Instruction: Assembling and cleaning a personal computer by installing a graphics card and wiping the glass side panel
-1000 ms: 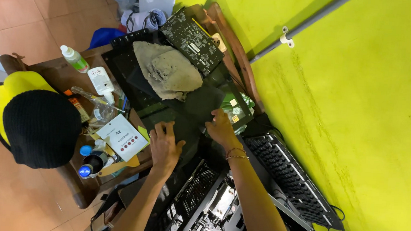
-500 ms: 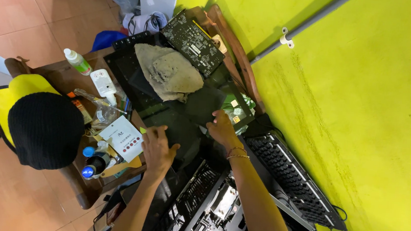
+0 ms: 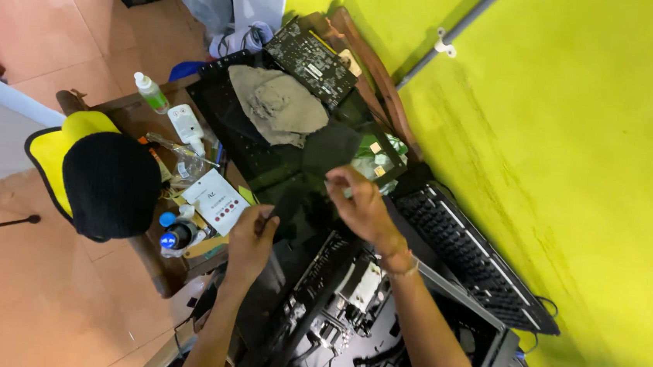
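My left hand (image 3: 252,236) and my right hand (image 3: 363,206) each pinch an edge of a thin black sheet (image 3: 320,160). They hold it up over the dark middle of the wooden table (image 3: 126,109). The sheet hangs between them and hides part of a small green circuit board (image 3: 381,163) behind it. Just below my hands lies an open computer case (image 3: 340,309) with its boards and cables showing.
A crumpled grey cloth (image 3: 278,106) lies on a black panel, with a dark circuit board (image 3: 310,50) beyond it. A black keyboard (image 3: 468,257) runs along the yellow wall. At the left are a green-capped bottle (image 3: 150,92), a white card (image 3: 216,198) and a black-and-yellow round object (image 3: 105,182).
Both hands lay flat on the dark surface before. They have since risen and lifted the black sheet off it, and the view has shifted slightly.
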